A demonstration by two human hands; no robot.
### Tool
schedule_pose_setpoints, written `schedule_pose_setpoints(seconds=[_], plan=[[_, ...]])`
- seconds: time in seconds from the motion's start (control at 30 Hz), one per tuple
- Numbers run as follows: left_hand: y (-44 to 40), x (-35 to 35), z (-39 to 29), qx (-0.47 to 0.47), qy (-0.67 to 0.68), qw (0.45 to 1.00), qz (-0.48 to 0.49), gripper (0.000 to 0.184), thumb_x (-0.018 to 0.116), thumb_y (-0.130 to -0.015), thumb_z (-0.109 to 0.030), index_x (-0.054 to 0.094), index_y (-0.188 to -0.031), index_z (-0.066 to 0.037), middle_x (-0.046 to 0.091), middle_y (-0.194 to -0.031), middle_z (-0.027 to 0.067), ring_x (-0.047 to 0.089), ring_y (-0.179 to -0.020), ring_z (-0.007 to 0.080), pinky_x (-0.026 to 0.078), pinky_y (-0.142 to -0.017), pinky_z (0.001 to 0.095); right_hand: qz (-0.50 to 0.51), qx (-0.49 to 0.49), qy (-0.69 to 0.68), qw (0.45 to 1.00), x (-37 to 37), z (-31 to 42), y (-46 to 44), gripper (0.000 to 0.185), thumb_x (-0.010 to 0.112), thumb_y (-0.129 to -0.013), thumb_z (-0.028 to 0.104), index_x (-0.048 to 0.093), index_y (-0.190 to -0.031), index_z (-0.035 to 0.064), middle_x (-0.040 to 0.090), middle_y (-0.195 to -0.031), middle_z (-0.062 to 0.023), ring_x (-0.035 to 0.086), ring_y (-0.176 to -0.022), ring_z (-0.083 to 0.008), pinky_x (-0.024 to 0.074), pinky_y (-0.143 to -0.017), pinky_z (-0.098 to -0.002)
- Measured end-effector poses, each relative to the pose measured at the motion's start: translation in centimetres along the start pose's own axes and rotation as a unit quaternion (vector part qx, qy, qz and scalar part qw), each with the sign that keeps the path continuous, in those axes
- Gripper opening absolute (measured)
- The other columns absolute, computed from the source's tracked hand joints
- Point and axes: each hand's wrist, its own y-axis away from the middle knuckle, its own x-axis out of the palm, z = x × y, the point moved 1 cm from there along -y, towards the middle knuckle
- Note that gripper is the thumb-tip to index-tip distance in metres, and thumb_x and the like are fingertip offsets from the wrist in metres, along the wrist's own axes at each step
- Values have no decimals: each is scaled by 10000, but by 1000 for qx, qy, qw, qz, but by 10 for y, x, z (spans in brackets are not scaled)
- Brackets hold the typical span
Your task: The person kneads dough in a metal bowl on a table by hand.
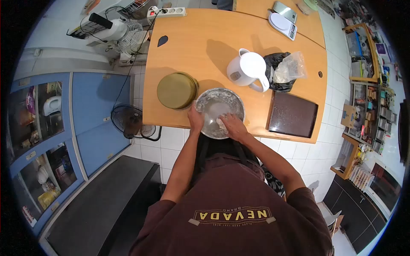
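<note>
A round metal bowl (213, 100), its inner wall smeared with white flour, sits at the table's front edge against my body. My left hand (196, 118) grips the bowl's left rim. Inside the bowl, my right hand (232, 126) has its fingers curled on a small pale lump of dough (221, 123), which they partly hide. To the left of the bowl stands a gold-coloured round tin (176, 90). Behind the bowl and to its right is a white pitcher (252, 66) with a lid.
A dark rectangular tray (293, 114) lies at the table's (192, 47) right front. Beyond it are a black plastic bag (275, 64) and a clear bag (290, 68) with pale contents. At the back are a white kitchen scale (282, 24) and a power strip (166, 13).
</note>
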Motion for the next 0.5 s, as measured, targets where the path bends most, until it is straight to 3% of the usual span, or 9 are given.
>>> schedule_pose_setpoints(seconds=[0.13,0.33,0.5], plan=[[5,-1,2,24,-17,999,-33,578,594,-748,84,503,-1319,93,656,-1075,315,648,-1028,437,509,-882,452,-139,55,-110,983,-3,5,11,709,777,-698,106,469,-1337,90,521,-1254,-215,516,-1171,-438,476,-970,-493],[7,5,1,23,-4,999,-24,607,607,-737,105,490,-1334,95,644,-1132,308,635,-1068,437,498,-923,439,-246,164,-199,934,-8,10,3,662,761,-684,89,479,-1279,19,537,-1155,-224,521,-1077,-440,455,-921,-515],[9,5,6,-5,-22,999,-48,627,599,-731,110,481,-1347,97,644,-1146,304,631,-1093,427,489,-949,432,-268,101,-182,941,-17,16,10,624,746,-692,77,492,-1257,1,537,-1144,-220,525,-1064,-429,441,-936,-511]])
